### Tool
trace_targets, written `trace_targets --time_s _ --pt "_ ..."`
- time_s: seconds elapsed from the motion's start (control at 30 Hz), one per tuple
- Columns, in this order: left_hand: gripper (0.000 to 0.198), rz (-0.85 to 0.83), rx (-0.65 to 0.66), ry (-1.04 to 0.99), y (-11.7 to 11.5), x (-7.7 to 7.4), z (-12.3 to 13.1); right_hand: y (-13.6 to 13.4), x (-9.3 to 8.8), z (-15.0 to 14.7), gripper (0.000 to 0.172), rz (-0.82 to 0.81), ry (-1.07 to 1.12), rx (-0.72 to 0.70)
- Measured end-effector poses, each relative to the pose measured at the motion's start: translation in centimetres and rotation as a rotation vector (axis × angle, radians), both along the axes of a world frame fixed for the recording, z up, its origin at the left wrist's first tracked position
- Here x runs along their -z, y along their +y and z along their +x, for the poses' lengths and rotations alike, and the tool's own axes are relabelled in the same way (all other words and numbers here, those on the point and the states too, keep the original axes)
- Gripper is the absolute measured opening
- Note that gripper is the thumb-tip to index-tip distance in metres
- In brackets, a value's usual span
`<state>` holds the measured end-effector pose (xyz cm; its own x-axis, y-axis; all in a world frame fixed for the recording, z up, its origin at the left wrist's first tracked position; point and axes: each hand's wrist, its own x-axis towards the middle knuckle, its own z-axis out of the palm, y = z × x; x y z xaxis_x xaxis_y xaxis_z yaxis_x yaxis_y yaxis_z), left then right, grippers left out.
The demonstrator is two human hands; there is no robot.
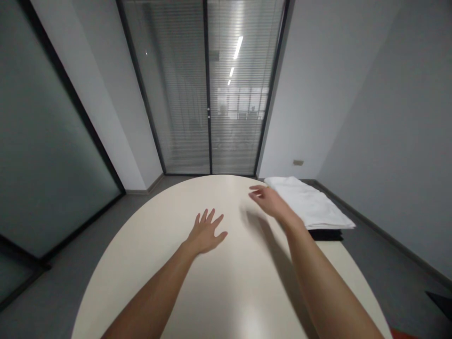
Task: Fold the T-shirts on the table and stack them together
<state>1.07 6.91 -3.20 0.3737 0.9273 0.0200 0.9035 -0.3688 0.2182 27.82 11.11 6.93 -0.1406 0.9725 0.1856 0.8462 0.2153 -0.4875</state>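
My left hand [205, 235] is spread, palm down, at the middle of the round cream table [148, 263], with nothing in it. Raised a little over the tabletop, my right hand [267, 198] casts a shadow below; its fingers are slightly curled but apart, and no object shows in them. Just to the right of that hand lies a folded white cloth [310, 202], stacked on a black folded item [325, 235] whose kind I cannot make out. The right wrist and forearm cover part of the stack's near left edge.
The stack sits at the table's right edge, its white corner jutting past the rim. Beyond the table is a glass partition [187, 117] with blinds. A frosted glass panel [42, 141] stands at left, and a white wall [381, 117] at right. Grey floor [381, 268] surrounds the table.
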Motion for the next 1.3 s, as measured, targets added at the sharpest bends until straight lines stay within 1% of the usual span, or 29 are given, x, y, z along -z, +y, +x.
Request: trace_targets --time_s 0.07,0.1,0.13,0.2,0.27,0.33,0.37,0.5,0.67,0.77,0.87,0.93,0.97,1.0,1.07,1.13,1.17,1.2,1.3 --pt "0.075 -0.003 0.005 0.001 0.0 0.0 0.1 0.1 -1.5 2.4 0.045 0.187 0.043 0.223" --pt "0.075 -0.003 0.007 0.000 0.1 0.0 0.1 0.0 -1.9 3.8 0.045 0.238 0.021 0.330" --pt "0.075 -0.002 0.007 -0.001 0.1 0.0 0.1 -0.1 -2.0 5.2 0.046 0.248 -0.026 0.432" --pt "0.075 0.002 0.008 -0.003 0.1 0.0 0.1 -0.4 -1.5 7.7 0.053 0.210 -0.143 0.612" --pt "0.075 0.001 0.006 -0.002 0.2 0.1 0.1 -0.4 -0.7 9.7 0.060 0.097 -0.206 0.747" --pt "0.075 -0.001 0.005 0.000 0.2 0.2 0.0 -0.3 0.1 10.9 0.064 -0.014 -0.221 0.816" --pt "0.075 -0.002 0.005 0.002 0.2 0.2 0.0 -0.2 0.3 11.2 0.063 -0.041 -0.221 0.829" --pt "0.075 -0.003 0.001 0.011 0.2 0.2 0.0 0.2 0.5 11.4 0.054 -0.038 -0.199 0.831" --pt "0.073 -0.001 0.003 0.014 0.1 0.2 -0.1 0.3 0.7 11.8 0.047 0.018 -0.159 0.783" --pt "0.073 -0.008 0.001 0.013 0.2 0.3 -0.1 0.4 0.7 11.8 0.044 -0.034 -0.166 0.770" --pt "0.073 -0.009 0.000 0.013 0.2 0.3 -0.1 0.4 0.1 11.4 0.032 -0.015 -0.173 0.776" --pt "0.072 -0.009 0.001 0.009 0.1 0.2 0.0 0.2 -0.8 10.8 0.024 0.061 -0.128 0.762" --pt "0.072 -0.011 0.002 0.005 0.1 0.2 0.0 0.0 -1.4 10.3 0.022 0.105 -0.087 0.730" --pt "0.072 -0.012 0.001 0.000 0.0 0.1 0.0 -0.2 -2.1 9.8 0.022 0.144 -0.039 0.673" --pt "0.072 -0.011 -0.001 -0.013 -0.1 0.0 0.0 -0.9 -3.3 8.6 0.025 0.187 0.047 0.510" --pt "0.070 0.004 -0.004 -0.031 -0.1 0.1 0.0 -1.8 -4.0 7.3 0.029 0.148 0.058 0.363" --pt "0.068 0.014 -0.003 -0.040 -0.1 0.1 0.0 -2.3 -4.2 6.7 0.031 0.101 0.018 0.329" --pt "0.067 0.026 -0.002 -0.050 -0.1 0.2 -0.1 -2.8 -4.2 6.2 0.034 0.050 -0.049 0.324" --pt "0.065 0.057 -0.002 -0.084 0.0 0.5 -0.2 -4.0 -3.5 5.5 0.044 -0.069 -0.272 0.381"
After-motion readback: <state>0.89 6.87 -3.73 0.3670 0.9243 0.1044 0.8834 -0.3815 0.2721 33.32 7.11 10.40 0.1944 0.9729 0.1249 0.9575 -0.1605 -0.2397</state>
